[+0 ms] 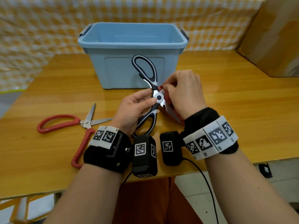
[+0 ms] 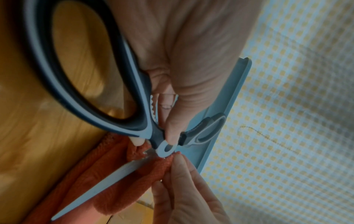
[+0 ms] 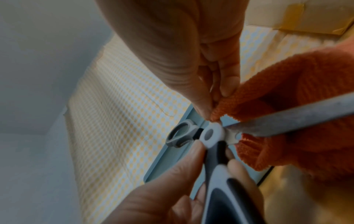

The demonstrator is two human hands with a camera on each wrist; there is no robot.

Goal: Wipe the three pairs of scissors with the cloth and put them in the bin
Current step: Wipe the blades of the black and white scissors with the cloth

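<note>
Orange cloth pinched in right hand, wrapping a blade; black-and-white scissors, spread wide, gripped near pivot by left hand.

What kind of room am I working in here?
Probably a makeshift recording workspace, not a kitchen: a wooden table backed by a yellow checked cloth hung as a backdrop, a cardboard box at the right, and a blue bin.
</note>
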